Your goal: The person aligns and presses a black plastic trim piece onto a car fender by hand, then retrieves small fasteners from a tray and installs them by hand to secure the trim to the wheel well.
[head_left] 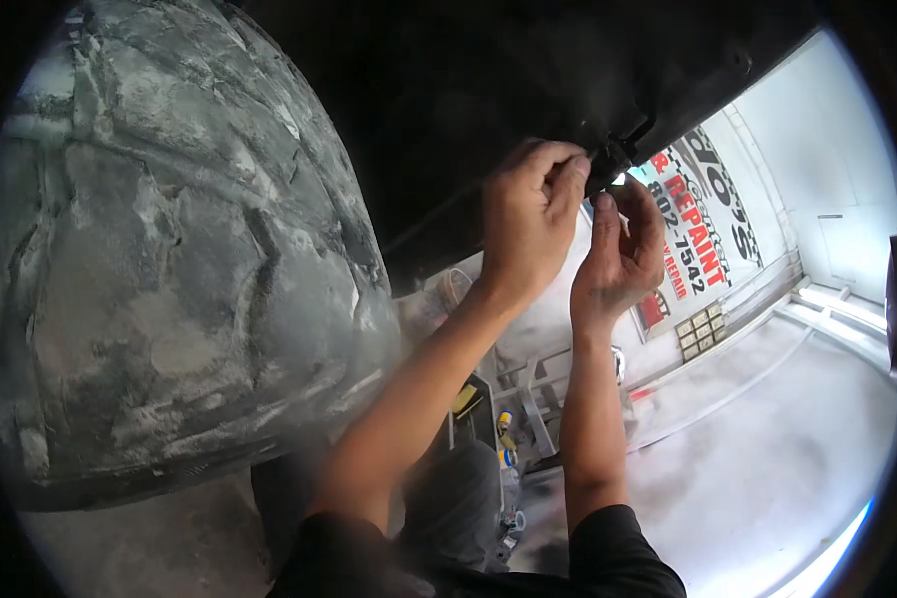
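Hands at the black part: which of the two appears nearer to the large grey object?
The left hand; in the picture it lies between the grey object and the right hand.

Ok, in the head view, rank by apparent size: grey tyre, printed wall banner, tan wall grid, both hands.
1. Grey tyre
2. Printed wall banner, partly covered
3. Left hand and right hand: too alike to rank
4. Tan wall grid
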`<state>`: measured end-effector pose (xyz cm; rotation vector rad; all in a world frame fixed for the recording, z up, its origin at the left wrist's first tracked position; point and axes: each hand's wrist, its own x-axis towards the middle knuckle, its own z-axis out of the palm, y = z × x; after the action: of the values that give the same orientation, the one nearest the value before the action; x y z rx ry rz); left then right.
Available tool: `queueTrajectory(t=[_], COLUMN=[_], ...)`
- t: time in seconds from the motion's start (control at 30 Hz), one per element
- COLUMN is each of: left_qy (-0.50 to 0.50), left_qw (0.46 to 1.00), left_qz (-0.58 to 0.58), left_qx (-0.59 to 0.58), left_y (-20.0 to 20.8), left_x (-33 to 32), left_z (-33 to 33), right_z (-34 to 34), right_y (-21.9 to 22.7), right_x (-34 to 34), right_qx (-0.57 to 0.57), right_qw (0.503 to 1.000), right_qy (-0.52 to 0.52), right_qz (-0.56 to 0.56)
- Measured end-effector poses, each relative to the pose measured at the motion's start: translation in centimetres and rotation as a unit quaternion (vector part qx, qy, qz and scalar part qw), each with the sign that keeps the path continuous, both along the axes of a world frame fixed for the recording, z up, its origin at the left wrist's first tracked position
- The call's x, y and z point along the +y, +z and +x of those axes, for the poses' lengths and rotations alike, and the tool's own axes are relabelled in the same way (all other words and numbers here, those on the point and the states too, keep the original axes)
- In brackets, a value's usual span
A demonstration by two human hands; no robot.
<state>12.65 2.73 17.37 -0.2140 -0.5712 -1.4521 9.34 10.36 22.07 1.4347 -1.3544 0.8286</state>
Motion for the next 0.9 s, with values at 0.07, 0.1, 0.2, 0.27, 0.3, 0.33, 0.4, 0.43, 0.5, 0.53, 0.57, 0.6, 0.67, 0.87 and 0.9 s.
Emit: queueTrajectory(t=[0.07,0.1,0.2,0.27,0.3,0.33,0.4,0.43,0.5,0.53,0.57,0.6,0.67,0.87,0.9], left_qy=[0.016,0.016,0.024,0.048,0.067,0.085,0.033,0.014,-0.009,-0.014,-0.003,-0.006,-0.011,-0.028,-0.056], left_qw=[1.000,1.000,0.999,0.996,0.992,0.986,0.993,0.996,0.994,0.989,0.992,0.991,0.987,0.991,0.989], left_qz=[-0.013,-0.013,0.018,0.048,0.062,0.075,0.046,0.036,0.034,0.044,0.041,0.040,0.040,0.028,0.027], left_qx=[-0.004,-0.003,0.010,0.053,0.090,0.126,0.102,0.084,0.102,0.138,0.120,0.131,0.154,0.131,0.137], left_y=[0.2,0.2,0.4,0.7,1.0,1.2,1.1,1.1,1.4,1.6,1.6,1.7,2.0,1.0,1.0], left_x=[-0.1,-0.1,-0.3,-0.6,-1.0,-1.2,-1.3,-1.3,-1.9,-2.5,-2.4,-2.3,-2.1,-1.6,-1.4], left_z=[-0.5,-0.5,-0.2,-0.1,-0.2,-0.3,0.2,0.1,-0.2,-0.5,-0.3,-0.7,-1.5,-1.0,-0.7], right_z=[-1.0,-0.9,-0.9,-0.7,-0.5,-0.4,-1.0,-1.3,-1.3,-0.9,-0.2,0.1,-0.7,-0.3,-0.8], right_y=[0.1,0.1,0.5,0.3,-0.1,-0.3,-0.3,0.0,1.0,1.6,2.2,2.6,2.7,1.7,1.6], right_x=[0.0,0.1,-0.2,-0.7,-1.0,-1.2,-0.7,0.0,0.2,-0.1,-0.4,-0.6,-1.0,-1.9,-1.9], right_qx=[0.006,-0.010,0.019,-0.007,-0.054,-0.102,-0.054,-0.046,-0.072,-0.074,-0.075,-0.076,-0.103,-0.057,-0.023], right_qw=[1.000,0.999,0.999,0.999,0.997,0.992,0.996,0.996,0.989,0.988,0.986,0.985,0.980,0.991,0.993], right_qy=[0.000,0.002,0.007,0.028,0.048,0.067,0.038,0.040,0.078,0.087,0.093,0.098,0.066,0.010,0.007], right_qz=[0.025,0.031,0.036,0.034,0.031,0.028,0.054,0.072,0.099,0.105,0.112,0.120,0.158,0.122,0.115])
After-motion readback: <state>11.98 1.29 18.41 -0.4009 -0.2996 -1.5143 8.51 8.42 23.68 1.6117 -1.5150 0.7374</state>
